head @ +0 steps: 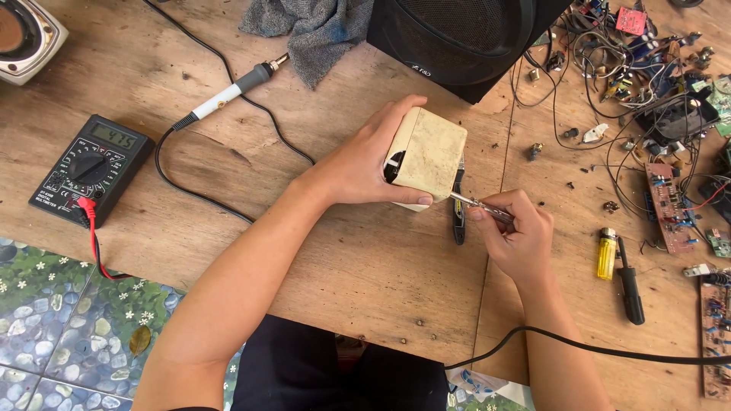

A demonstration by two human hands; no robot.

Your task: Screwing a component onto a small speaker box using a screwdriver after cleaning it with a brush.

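- The left hand (364, 164) is reaching in from the lower left, forearm running diagonally up across the wooden table (335, 251), wrist bent slightly toward the middle.
- It is wrapping around a small cream-coloured box (428, 156), thumb lying along the box's lower edge and fingers curling over the top and far side; the hand is clamping firmly on the box.
- The box is being held just above the table near its middle, in front of the black speaker (457, 38). Its broad stained face is tilting up toward the camera and its open, dark end is pointing left into the palm.
- The right hand (514, 236) is coming up from the bottom right, forearm nearly vertical, knuckles facing up.
- Its fingers are pinching closed around a thin screwdriver (480, 205), whose long axis is running up-left, with the metal tip meeting the box's lower right corner.
- A dark pair of pliers (458, 217) is lying on the table just under the box.
- A yellow lighter (606, 253) is sitting near the right hand; a multimeter (91, 167) and a soldering iron (228, 95) are lying well apart on the left.
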